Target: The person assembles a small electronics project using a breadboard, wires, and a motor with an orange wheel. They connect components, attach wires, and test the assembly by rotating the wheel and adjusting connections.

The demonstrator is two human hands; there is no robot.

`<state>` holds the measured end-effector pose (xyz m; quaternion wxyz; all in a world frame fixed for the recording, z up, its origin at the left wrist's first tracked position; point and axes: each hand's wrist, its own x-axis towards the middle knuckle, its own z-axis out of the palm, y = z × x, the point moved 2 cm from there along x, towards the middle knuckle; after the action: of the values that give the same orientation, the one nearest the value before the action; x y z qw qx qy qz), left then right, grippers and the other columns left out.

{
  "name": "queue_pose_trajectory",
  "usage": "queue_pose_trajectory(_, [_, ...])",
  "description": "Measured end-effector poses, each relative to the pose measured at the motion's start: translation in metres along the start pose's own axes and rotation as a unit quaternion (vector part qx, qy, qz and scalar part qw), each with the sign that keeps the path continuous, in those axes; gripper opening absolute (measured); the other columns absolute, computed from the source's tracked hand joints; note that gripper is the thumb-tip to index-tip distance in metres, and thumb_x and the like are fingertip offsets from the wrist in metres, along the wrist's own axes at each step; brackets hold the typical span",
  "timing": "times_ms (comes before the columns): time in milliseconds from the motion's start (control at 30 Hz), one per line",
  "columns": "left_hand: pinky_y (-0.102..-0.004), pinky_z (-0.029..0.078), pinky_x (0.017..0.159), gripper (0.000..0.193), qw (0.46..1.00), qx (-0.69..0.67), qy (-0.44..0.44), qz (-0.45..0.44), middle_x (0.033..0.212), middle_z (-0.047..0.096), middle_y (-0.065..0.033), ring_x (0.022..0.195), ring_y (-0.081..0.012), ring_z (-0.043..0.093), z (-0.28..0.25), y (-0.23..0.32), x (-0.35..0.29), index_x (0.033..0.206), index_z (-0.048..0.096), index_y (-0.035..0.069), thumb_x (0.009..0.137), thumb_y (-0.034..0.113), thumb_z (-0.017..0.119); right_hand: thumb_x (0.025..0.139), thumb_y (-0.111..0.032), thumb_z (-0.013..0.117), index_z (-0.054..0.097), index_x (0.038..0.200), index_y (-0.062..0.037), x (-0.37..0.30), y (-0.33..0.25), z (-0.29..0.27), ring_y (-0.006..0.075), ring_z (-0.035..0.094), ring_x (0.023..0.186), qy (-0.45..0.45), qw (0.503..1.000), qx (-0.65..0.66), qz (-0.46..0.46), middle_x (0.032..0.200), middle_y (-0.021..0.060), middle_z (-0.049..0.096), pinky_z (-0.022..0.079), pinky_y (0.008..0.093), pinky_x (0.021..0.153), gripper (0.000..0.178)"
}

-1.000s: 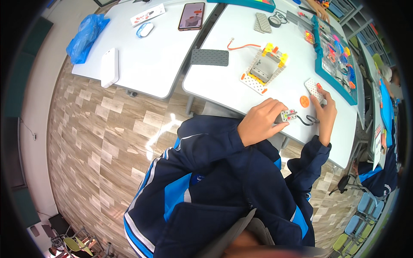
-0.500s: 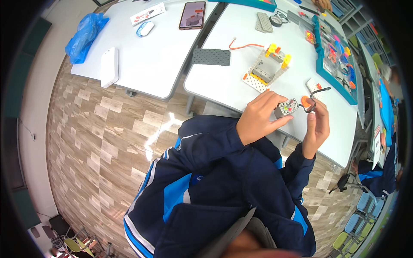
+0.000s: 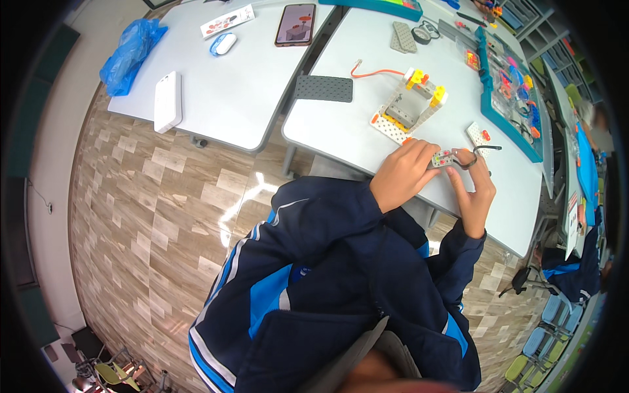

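My left hand (image 3: 406, 171) is closed around a small grey building-kit block with a cable (image 3: 443, 158), which looks like a motor and has red and green spots on its face. A black cable (image 3: 474, 159) curls out of it over the fingers of my right hand (image 3: 476, 196). The right fingertips press in at the block's right side. The orange round piece in them is almost wholly covered now. Just beyond my left hand stands a grey and yellow frame (image 3: 409, 108) on a white perforated plate (image 3: 390, 130). An orange-red wire (image 3: 377, 72) trails from the frame.
A dark perforated plate (image 3: 324, 88) lies to the left. Farther off are grey plates (image 3: 403, 37), a black cable coil (image 3: 422, 34) and a teal parts case (image 3: 486, 108). A white plate (image 3: 478, 136) sits near my right hand. The left table holds a phone (image 3: 295, 26).
My right hand has moved left and up against the grey block, and its fingers now cover the orange piece. My left hand has shifted slightly right, tilting the block.
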<state>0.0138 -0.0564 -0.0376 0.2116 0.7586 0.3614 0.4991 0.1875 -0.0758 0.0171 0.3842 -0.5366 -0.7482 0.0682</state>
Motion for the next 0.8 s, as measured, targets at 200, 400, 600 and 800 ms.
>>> queue_pose_trajectory(200, [-0.0421, 0.052, 0.095, 0.051, 0.999, 0.000, -0.018, -0.044, 0.118, 0.065, -0.0172, 0.112, -0.0363, 0.062, -0.003, 0.008, 0.000, 0.131, 0.057, -0.004, 0.088, 0.015, 0.077, 0.085, -0.007, 0.078, 0.072, 0.096, 0.0011, 0.004, 0.028, -0.029, 0.0226, 0.065, 0.086, 0.038, 0.999, -0.010, -0.019, 0.094, 0.0102, 0.071, 0.050, 0.0318, 0.074, 0.015])
queue_pose_trajectory(400, [-0.0391, 0.055, 0.093, 0.055, 1.000, -0.020, -0.012, -0.020, 0.126, 0.067, -0.0185, 0.112, -0.0358, 0.065, -0.058, 0.031, -0.012, 0.135, 0.059, 0.000, 0.087, 0.016, 0.080, 0.093, -0.013, 0.073, 0.073, 0.111, -0.0027, 0.011, 0.077, -0.045, 0.0199, 0.065, 0.094, 0.124, 0.987, -0.089, 0.058, 0.108, 0.0081, 0.073, 0.049, 0.0296, 0.077, 0.020])
queue_pose_trajectory(600, [-0.0336, 0.056, 0.080, 0.028, 0.990, 0.028, 0.122, -0.063, 0.105, 0.073, -0.0138, 0.091, -0.0238, 0.070, -0.120, 0.016, 0.007, 0.112, 0.070, 0.000, 0.085, 0.003, 0.078, 0.090, -0.020, 0.075, 0.067, 0.130, -0.0034, 0.024, 0.120, -0.040, 0.0336, 0.059, 0.124, 0.022, 0.987, -0.148, 0.067, 0.131, 0.0177, 0.067, 0.049, 0.0406, 0.101, 0.044])
queue_pose_trajectory(800, [-0.0381, 0.053, 0.089, 0.050, 0.988, 0.057, 0.138, -0.022, 0.118, 0.067, -0.0157, 0.104, -0.0297, 0.065, -0.108, -0.012, 0.040, 0.125, 0.062, 0.001, 0.083, 0.015, 0.084, 0.086, -0.019, 0.077, 0.068, 0.128, -0.0007, 0.027, 0.129, -0.030, 0.0329, 0.060, 0.122, -0.046, 0.985, -0.152, 0.067, 0.135, 0.0176, 0.066, 0.049, 0.0388, 0.099, 0.047])
